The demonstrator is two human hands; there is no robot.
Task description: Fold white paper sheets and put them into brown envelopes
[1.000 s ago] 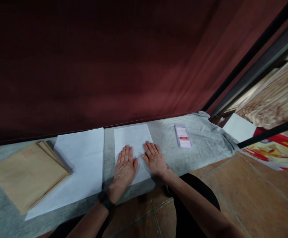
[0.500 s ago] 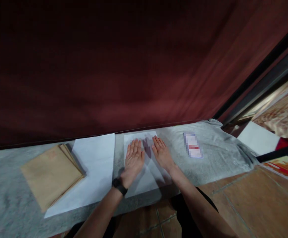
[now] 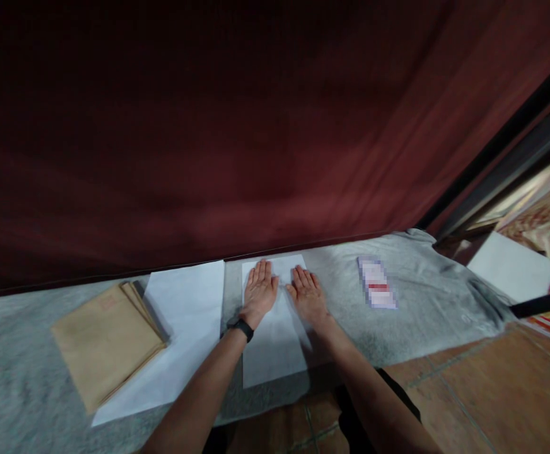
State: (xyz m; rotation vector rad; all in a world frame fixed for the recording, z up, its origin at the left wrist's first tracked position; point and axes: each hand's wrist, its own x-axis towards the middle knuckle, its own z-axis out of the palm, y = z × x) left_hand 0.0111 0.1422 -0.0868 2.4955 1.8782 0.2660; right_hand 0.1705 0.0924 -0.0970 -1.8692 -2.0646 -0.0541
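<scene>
A white sheet of paper (image 3: pixel 271 356) lies on a grey cloth-covered surface in front of me. My left hand (image 3: pixel 260 290) rests flat on its upper left part, fingers stretched forward and the thumb apart. On the upper right part of the sheet lies my right hand (image 3: pixel 309 296), palm down with its fingers out. Neither hand grips anything. A dark watch (image 3: pixel 243 328) is on my left wrist. To the left of the sheet is a larger white paper (image 3: pixel 190 315), partly covered by a stack of brown envelopes (image 3: pixel 109 340).
To the right, a bundle with a blurred pattern and a red band (image 3: pixel 378 287) lies on the grey cloth (image 3: pixel 426 302). A dark red curtain (image 3: pixel 237 157) hangs along the back edge. Tiled floor (image 3: pixel 506 378) and a dark frame bar (image 3: pixel 492 145) stand at the right.
My left hand has slid a little forward on the sheet, and my right hand has spread its thumb. The whole scene has shifted slightly right and down in view.
</scene>
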